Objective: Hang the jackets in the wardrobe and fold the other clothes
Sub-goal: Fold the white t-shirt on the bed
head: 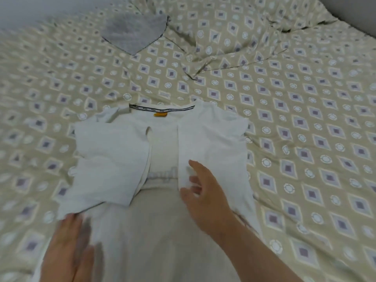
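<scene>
1. A white T-shirt point(114, 147) lies spread on the bed point(305, 98), in the middle of the frame and running down to its bottom edge. Its collar points to the top of the frame.
2. Inside the collar I can see a black neck tape point(161, 108) and a small orange tag point(160, 114) just under it.
3. Both sides of the shirt are folded in toward the middle. The left flap lies with its sleeve across it, and the right flap makes a long straight panel. A strip of the shirt's body shows between them, with a faint grey print that is too blurred to read.
4. The left grip point(67, 247), a bare hand, is at the lower left of the frame and smeared by motion. Its fingers are straight and lie flat on the lower left of the shirt, just below the bottom corner of the left flap. It has hold of nothing.
5. The right grip point(205, 192), also a bare hand, reaches in from the lower right. It sits over the inner edge of the right panel, fingers loosely spread and relaxed, with nothing pinched. I cannot tell whether the fingertips press the cloth or only hover over it.
6. A folded grey cloth point(135, 32) lies at the upper left of the frame, well apart from the shirt and from both hands.
7. The bed's cover is beige with a diamond pattern, and it is rumpled toward the upper right.
</scene>
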`<action>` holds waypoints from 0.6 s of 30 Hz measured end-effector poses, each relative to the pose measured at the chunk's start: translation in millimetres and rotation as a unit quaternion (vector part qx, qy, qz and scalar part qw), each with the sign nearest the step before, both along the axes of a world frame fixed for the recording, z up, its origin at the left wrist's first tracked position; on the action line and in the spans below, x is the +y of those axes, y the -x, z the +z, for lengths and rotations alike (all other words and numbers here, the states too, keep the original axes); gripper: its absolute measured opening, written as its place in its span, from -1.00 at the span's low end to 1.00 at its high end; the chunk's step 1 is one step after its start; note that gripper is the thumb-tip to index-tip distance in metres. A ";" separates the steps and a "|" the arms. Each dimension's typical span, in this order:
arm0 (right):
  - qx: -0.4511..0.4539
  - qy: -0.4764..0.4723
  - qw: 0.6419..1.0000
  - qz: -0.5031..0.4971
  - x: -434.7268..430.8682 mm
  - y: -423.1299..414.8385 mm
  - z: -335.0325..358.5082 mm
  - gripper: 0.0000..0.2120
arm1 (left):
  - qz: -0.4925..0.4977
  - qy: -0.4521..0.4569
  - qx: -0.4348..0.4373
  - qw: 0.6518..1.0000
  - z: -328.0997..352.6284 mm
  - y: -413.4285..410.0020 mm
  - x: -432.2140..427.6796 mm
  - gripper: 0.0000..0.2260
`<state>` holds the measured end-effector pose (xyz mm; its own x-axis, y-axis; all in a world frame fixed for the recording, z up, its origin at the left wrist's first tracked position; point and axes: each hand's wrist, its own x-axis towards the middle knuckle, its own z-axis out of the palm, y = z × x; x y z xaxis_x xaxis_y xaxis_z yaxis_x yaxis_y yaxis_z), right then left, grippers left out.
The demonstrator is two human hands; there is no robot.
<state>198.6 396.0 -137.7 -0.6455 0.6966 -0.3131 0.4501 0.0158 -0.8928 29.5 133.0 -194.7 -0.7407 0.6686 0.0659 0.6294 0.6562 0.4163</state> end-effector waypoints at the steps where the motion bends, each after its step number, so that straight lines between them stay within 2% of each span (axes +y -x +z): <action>1: -0.010 -0.021 0.999 -0.048 -7.7 -16.6 -1.1 -0.51 | 0.043 0.047 0.002 0.998 -8.5 1.1 -20.4 -0.30; 3: -0.061 -0.099 0.987 -0.109 -19.5 -56.2 -3.4 -0.61 | 0.084 0.141 -0.042 0.986 -20.8 -5.4 -58.4 -0.21; 5: -0.133 -0.169 0.970 -0.109 -30.0 -96.1 -9.3 -0.63 | 0.058 0.211 -0.116 0.969 -10.4 -22.6 -80.1 -0.19; 8: -0.210 -0.207 0.953 -0.073 -49.5 -144.1 -14.4 -0.56 | 0.088 0.214 -0.168 0.958 7.0 -46.4 -103.0 -0.16; 10: -0.254 -0.190 0.945 -0.081 -61.3 -167.6 -10.4 -0.51 | 0.123 0.175 -0.185 0.959 26.8 -52.4 -106.0 -0.25; 11: -0.275 -0.164 0.943 -0.094 -68.4 -177.1 -5.5 -0.51 | 0.149 0.146 -0.180 0.961 39.8 -55.8 -107.1 -0.39; 12: -0.291 -0.135 0.941 -0.108 -77.2 -186.2 -0.6 -0.55 | 0.189 0.104 -0.176 0.961 52.5 -57.9 -107.9 -0.56; 14: -0.301 -0.095 0.940 -0.132 -95.9 -200.7 12.2 -0.78 | 0.234 0.053 -0.242 0.940 75.4 -60.7 -109.7 -0.82; 16: -0.305 -0.046 0.940 -0.143 -115.6 -212.0 24.7 -0.88 | 0.243 0.089 -0.286 0.923 85.6 -68.7 -122.2 -0.88; 18: -0.319 0.039 0.935 -0.151 -133.8 -223.4 32.5 -0.86 | 0.235 0.115 -0.340 0.903 91.7 -78.7 -140.0 -0.90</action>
<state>422.0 262.1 -105.1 -0.0879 0.7761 -0.6245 0.8654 -0.2510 -0.4336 108.2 -7.0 -103.0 -0.7629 0.2078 -0.6122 -0.0908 0.9031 0.4198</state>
